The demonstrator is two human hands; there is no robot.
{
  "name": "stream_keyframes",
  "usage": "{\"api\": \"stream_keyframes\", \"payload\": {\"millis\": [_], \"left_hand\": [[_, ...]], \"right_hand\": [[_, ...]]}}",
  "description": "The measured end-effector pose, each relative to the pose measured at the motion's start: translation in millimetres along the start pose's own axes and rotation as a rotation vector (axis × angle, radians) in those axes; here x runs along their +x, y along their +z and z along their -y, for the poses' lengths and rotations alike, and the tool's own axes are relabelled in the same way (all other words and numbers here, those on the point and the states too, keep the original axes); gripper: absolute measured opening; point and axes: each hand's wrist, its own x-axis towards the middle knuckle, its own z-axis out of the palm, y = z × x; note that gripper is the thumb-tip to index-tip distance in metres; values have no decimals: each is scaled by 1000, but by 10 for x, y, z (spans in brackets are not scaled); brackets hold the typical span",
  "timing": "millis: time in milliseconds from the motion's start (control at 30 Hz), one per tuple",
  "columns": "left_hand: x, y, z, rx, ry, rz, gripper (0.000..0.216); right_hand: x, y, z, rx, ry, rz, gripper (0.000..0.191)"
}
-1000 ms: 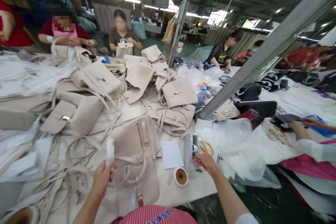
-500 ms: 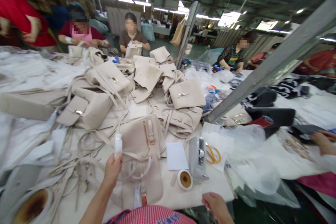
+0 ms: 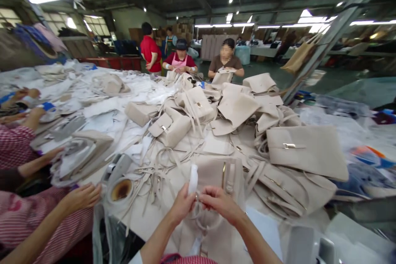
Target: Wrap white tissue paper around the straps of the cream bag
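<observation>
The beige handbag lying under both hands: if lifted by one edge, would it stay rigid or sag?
The beige handbag would probably sag: its flap lies flat and creased on the table, and its straps trail in loose loops. It likely weighs little for its size. The gold clasp adds a small stiff spot.

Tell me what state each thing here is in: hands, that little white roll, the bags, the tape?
Left hand: closed around the white roll.
Right hand: fingers pinched at the roll's lower end, beside the left hand.
White roll: upright, held above the bag.
Beige bag under the hands: lying flat, straps loose.
Large beige bag: lying flat, flap shut, clasp showing.
Tape roll: lying flat, core facing up.
Pile of bags: heaped, straps tangled.
</observation>
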Motion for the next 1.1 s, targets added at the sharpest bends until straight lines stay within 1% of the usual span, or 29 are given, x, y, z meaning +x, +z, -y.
{"api": "stream_keyframes", "payload": {"millis": [133, 300, 500, 633, 700, 767, 867, 933, 1000, 1100], "left_hand": [[-36, -16, -30, 3, 38, 25, 14], [-72, -41, -22, -19, 48, 61, 12], [-153, -54, -103, 0, 52, 66, 21], [-184, -29, -142, 43, 25, 21, 17], [-177, -15, -124, 6, -4, 31, 17], [-152, -5, -87, -30, -25, 29, 21], [-104, 0, -23, -53, -41, -47, 25], [-85, -9, 0, -85, -67, -66, 28], [-92, -34, -3, -128, -102, -31, 32], [-143, -97, -52, -197, -165, 42, 43]], "right_hand": [[377, 13, -202, -124, 21, 45, 16], [560, 1, -439, -235, 78, 10, 14], [583, 27, -529, -279, 91, -47, 17], [570, 15, -530, -247, 91, -58, 18], [561, 5, -524, -223, 87, -46, 17], [556, 3, -521, -201, 85, -38, 15], [556, 9, -517, -172, 86, -29, 17], [551, 6, -510, -143, 86, -7, 22], [534, -7, -501, -106, 86, 37, 23], [496, -26, -503, -51, 79, 112, 18]]}}
